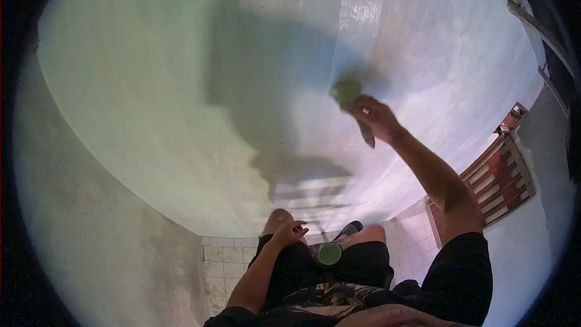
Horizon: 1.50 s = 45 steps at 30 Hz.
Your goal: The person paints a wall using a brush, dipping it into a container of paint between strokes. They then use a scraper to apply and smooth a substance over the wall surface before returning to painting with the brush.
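My right hand (376, 118) is closed round a paintbrush (346, 92), whose wide, greenish bristle end lies at the wall (163, 103) in front of me. The brush's handle points down below my fingers, and the bristles are slightly blurred. Glossy wet-looking streaks show on the wall above the brush. My left hand (292, 232) rests by my left knee, fingers loosely stretched and holding nothing. Between my thighs sits a round container of light green paint (329, 255); what supports it is mostly hidden.
A bare, stained side wall (121, 230) stands at the left. White floor tiles (224, 260) lie far below. To the right is a reddish-brown slatted wooden frame (497, 183). A pale beam (541, 33) runs along the upper right. My shadow falls across the painted wall.
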Tool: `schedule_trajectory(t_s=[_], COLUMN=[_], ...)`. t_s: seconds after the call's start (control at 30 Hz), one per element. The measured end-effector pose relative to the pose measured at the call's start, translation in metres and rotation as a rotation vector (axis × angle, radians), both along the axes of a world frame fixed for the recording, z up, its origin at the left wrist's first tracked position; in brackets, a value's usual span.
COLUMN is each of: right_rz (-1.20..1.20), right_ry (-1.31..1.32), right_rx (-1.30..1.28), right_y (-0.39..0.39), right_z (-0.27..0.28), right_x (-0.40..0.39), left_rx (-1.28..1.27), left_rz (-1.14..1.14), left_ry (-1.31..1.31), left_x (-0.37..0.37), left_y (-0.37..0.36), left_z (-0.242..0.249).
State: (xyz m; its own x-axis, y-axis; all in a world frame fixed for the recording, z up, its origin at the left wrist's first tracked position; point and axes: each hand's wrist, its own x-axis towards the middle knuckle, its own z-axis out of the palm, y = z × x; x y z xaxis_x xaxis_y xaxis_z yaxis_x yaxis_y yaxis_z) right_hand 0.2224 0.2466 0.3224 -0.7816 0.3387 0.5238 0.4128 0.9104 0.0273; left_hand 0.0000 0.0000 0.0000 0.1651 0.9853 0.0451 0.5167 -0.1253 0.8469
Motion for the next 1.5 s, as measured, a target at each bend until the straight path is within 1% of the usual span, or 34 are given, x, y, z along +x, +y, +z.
schedule_trajectory(t_s=[0.03,0.07,0.1,0.17,0.2,0.23,0.27,0.3,0.33,0.37,0.4,0.43,0.5,0.53,0.6,0.63,0.67,0.7,0.73,0.77,0.8,0.83,0.9,0.97,1.03,1.1,1.13,1.17,1.23,1.27,1.4,1.43,1.47,1.5], right_rz=[-0.001,0.075,0.077,-0.177,-0.195,-0.061,-0.140,-0.138,-0.188,-0.204,-0.020,-0.094,0.064,0.050,-0.167,0.016,-0.008,-0.135,-0.133,-0.041,-0.095,-0.144,-0.087,-0.055,-0.074,-0.149,-0.149,-0.165,-0.089,-0.092,-0.120,-0.116,-0.118,-0.257], right_ry=[-0.158,-0.108,-0.136,-0.483,-0.469,-0.226,-0.267,-0.064,0.010,0.139,0.173,0.240,0.359,0.371,0.173,0.380,0.385,0.136,0.414,0.357,0.229,0.099,0.318,0.451,0.455,0.450,0.441,0.396,0.440,0.444,0.481,0.500,0.498,0.691], right_rx=[0.207,0.103,0.130,0.052,0.110,0.144,0.322,0.393,0.496,0.429,0.656,0.602,0.746,0.740,-0.156,-0.058,0.169,0.143,-0.602,-0.756,-0.348,0.064,-0.039,-0.096,-0.120,-0.118,-0.131,-0.146,-0.149,-0.160,-0.204,-0.176,-0.178,-0.339], right_y=[-0.012,-0.008,-0.001,0.012,0.016,0.038,0.040,0.022,0.016,0.015,0.015,-0.017,-0.021,-0.027,-0.033,-0.001,-0.010,0.003,-0.015,-0.014,-0.022,-0.033,-0.050,-0.086,-0.110,-0.137,-0.148,-0.156,-0.163,-0.167,-0.170,-0.170,-0.173,-0.176], right_z=[-0.004,-0.013,0.001,0.020,0.053,0.083,0.126,0.161,0.190,0.206,0.233,0.242,0.241,0.228,0.171,0.122,0.086,0.045,0.015,-0.021,-0.052,-0.079,-0.133,-0.152,-0.182,-0.198,-0.198,-0.202,-0.204,-0.204,-0.203,-0.203,-0.204,-0.204], right_x=[-0.001,0.001,0.016,0.000,-0.005,0.006,0.002,-0.002,-0.006,-0.007,-0.014,-0.016,-0.024,-0.024,-0.029,-0.035,-0.041,-0.034,-0.030,-0.021,-0.014,-0.008,0.000,0.000,-0.003,-0.009,-0.011,-0.012,-0.011,-0.010,-0.004,-0.005,-0.009,-0.016], left_rx=[-0.012,-0.021,0.005,-0.039,0.045,-0.025,0.008,0.048,0.065,0.075,0.062,0.065,0.089,0.081,0.146,0.139,0.097,0.064,0.062,-0.025,-0.110,-0.105,-0.138,-0.185,-0.237,-0.647,-0.754,-0.761,-0.742,-0.719,-0.772,-0.774,-0.732,-0.685], left_rz=[0.020,0.042,0.042,-0.011,0.021,0.024,0.038,0.052,0.045,0.038,0.030,-0.002,-0.019,-0.026,0.012,0.004,0.024,0.051,0.057,0.058,0.062,0.074,0.102,0.173,0.244,0.236,0.213,0.223,0.151,0.051,-0.053,-0.057,-0.016,0.027], left_ry=[-0.050,-0.097,-0.126,-0.073,-0.043,-0.083,-0.112,-0.126,-0.104,-0.080,-0.117,-0.067,0.028,0.043,0.055,0.063,0.004,-0.061,-0.062,-0.185,-0.310,-0.315,-0.483,-0.536,-0.592,-0.918,-0.935,-0.939,-0.692,-0.634,-0.522,-0.521,-0.645,-0.771], left_x=[0.001,0.000,0.026,0.003,0.008,0.009,0.015,0.014,0.013,0.012,0.011,0.007,0.006,0.004,0.003,0.002,-0.001,0.000,0.002,0.003,0.004,0.007,0.016,0.027,0.035,0.038,0.042,0.047,0.053,0.051,0.068,0.069,0.069,0.070], left_y=[0.001,0.002,0.019,0.012,0.009,0.013,0.011,0.013,0.018,0.018,0.016,0.015,0.009,0.008,0.005,0.003,0.004,0.005,0.004,0.003,0.002,0.002,-0.001,0.002,0.009,0.017,0.021,0.022,0.021,0.024,0.019,0.019,0.019,0.020], left_z=[0.005,0.009,0.006,0.006,0.004,0.005,0.001,-0.003,-0.008,-0.013,-0.017,-0.008,0.005,0.005,0.003,0.003,0.003,0.005,0.008,0.013,0.020,0.029,0.055,0.082,0.113,0.144,0.155,0.163,0.171,0.168,0.174,0.169,0.159,0.155])
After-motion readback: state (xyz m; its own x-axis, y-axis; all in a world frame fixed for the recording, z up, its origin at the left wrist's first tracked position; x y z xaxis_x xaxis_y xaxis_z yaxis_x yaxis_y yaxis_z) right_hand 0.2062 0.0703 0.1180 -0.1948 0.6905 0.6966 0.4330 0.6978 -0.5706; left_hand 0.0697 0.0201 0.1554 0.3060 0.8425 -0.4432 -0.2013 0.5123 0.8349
